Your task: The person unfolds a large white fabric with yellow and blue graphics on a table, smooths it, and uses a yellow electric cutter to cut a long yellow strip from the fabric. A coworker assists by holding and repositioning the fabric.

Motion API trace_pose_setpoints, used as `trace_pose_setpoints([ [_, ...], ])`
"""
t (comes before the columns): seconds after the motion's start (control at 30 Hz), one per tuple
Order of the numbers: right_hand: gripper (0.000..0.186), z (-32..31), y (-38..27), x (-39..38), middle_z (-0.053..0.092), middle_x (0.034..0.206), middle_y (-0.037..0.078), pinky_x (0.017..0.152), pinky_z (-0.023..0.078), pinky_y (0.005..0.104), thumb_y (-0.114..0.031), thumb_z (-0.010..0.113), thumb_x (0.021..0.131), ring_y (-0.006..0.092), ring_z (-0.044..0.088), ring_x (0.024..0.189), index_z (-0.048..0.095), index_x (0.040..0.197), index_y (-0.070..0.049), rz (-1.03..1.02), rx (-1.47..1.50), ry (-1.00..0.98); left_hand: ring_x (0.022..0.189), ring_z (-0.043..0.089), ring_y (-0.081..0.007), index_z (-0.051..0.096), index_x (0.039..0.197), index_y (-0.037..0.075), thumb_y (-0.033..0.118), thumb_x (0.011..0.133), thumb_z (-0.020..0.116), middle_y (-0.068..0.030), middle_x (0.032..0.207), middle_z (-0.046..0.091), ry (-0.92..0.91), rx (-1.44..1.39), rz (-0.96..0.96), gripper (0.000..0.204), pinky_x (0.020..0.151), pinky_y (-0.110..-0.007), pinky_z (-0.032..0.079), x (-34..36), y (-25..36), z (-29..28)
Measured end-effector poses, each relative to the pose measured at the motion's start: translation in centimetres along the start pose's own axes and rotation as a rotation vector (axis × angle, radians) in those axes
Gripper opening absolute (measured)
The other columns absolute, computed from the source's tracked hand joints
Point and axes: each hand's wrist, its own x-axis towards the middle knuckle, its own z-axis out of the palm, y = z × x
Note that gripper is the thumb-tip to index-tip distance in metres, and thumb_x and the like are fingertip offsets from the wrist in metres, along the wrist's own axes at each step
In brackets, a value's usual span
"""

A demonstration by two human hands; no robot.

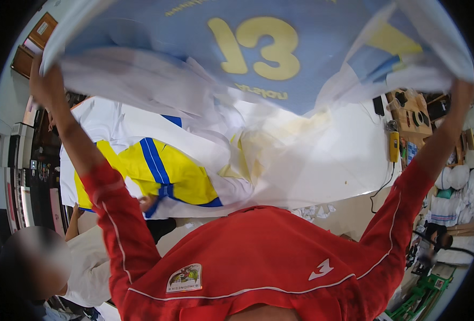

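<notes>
I hold a wide, thin white and pale-blue fabric piece (167, 43), printed with yellow figures and lettering, raised across the top of the head view. My left hand (48, 80) is closed on its left corner, and my right hand (459, 88) grips its right edge. Below it, a white table (322, 166) bears white garments (97, 117) and yellow garments with blue bands (183, 176) at the left.
A person (87, 257) in white is at lower left, a hand by the garments. A yellow power tool (393, 144) with a cord sits at the table's right. Wooden boards (413, 117), piled cloths (445, 203) and dark shelving (28, 176) line the sides.
</notes>
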Motion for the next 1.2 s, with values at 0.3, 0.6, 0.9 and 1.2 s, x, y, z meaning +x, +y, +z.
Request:
trace_pose_setpoints([
  [0.3, 0.04, -0.8, 6.6, -35.1, 0.07, 0.123, 0.009, 0.107, 0.046, 0.0335, -0.006, 0.048, 0.096, 0.0207, 0.063, 0.12, 0.069, 0.13, -0.001, 0.458, 0.239, -0.707, 0.101, 0.071, -0.0314, 0.073, 0.116, -0.002, 0.009, 0.087, 0.067, -0.0167, 0.105, 0.073, -0.794, -0.189, -0.312, 0.032, 0.094, -0.041, 0.053, -39.8, -3.6, -18.7],
  [0.6, 0.055, 4.1, 1.8, -49.5, 0.071, 0.111, 0.016, 0.103, 0.05, 0.037, 0.013, 0.05, 0.071, 0.0334, 0.067, 0.112, 0.075, 0.118, -0.003, 0.526, 0.176, -0.747, 0.128, 0.055, -0.0395, 0.064, 0.137, 0.013, 0.018, 0.082, 0.071, -0.0165, 0.136, 0.061, -1.261, -0.085, -0.393, 0.055, 0.108, -0.052, 0.046, -52.3, -8.9, -20.7],
  [0.9, 0.054, 4.2, -0.7, -49.6, 0.068, 0.115, 0.016, 0.105, 0.049, 0.0407, 0.011, 0.054, 0.072, 0.0355, 0.065, 0.113, 0.073, 0.12, -0.004, 0.661, 0.17, -0.574, 0.115, 0.067, -0.0406, 0.072, 0.122, -0.002, -0.015, 0.074, 0.044, -0.0223, 0.12, 0.072, -1.306, -0.196, -0.645, 0.057, 0.104, -0.041, 0.051, -51.4, -3.5, -19.4],
  [1.2, 0.05, 7.9, -3.9, -44.5, 0.066, 0.119, 0.017, 0.105, 0.049, 0.0439, -0.004, 0.06, 0.087, 0.0347, 0.064, 0.116, 0.067, 0.136, -0.007, 0.873, -0.262, -0.368, 0.138, 0.056, -0.0361, 0.067, 0.135, 0.002, -0.001, 0.092, 0.055, -0.0208, 0.143, 0.064, -1.063, -0.449, -0.431, 0.045, 0.12, -0.042, 0.038, -52.8, -2.3, -15.7],
])
